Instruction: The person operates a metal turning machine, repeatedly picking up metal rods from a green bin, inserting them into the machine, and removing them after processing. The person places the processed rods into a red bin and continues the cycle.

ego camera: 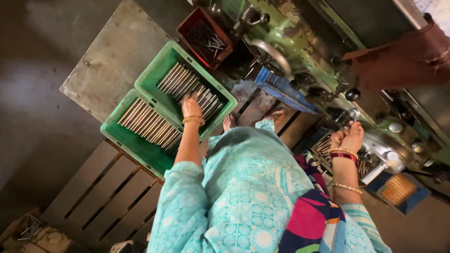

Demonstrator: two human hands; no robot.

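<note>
Green machine (300,33): painted metal, chipped and oily, running across the upper right; handwheel (274,54) and black knobs along its front.
Grey steel plate (110,58): flat on the floor at upper left, partly under the crates.
Wooden pallet (101,197): slatted, lower left, under the near crate's edge.
Green crates: two plastic trays side by side; far crate (161,61) and near crate (123,140), each holding a neat row of bright steel rods.
Steel rods (180,79): parallel in the far crate, filling only part of it; bare green floor showing at its left end. Near crate similar, its lower half bare.
Red bin (187,26): beyond the crates, with thinner dark rods lying crosswise.
Blue tray (281,86): tilted against the machine base.
Small tray of rods (328,161): below the right hand, pieces packed on end or stacked, hard to tell which.
Another person's sleeve (398,61): dark reddish, reaching in from the upper right.
Left hand (191,108): stretched into the far crate, bangle at the wrist; fingers (190,98) curled down onto the rods, touching their near ends; whether one is pinched or merely touched cannot be told.
Right hand (349,138): raised at the machine, red and gold bangles; fingers closed around something small and shiny, probably a lever or knob end, not clear.
Progress, as a judgement: somewhere midway, with rods laid out in both crates and room left in each.
</note>
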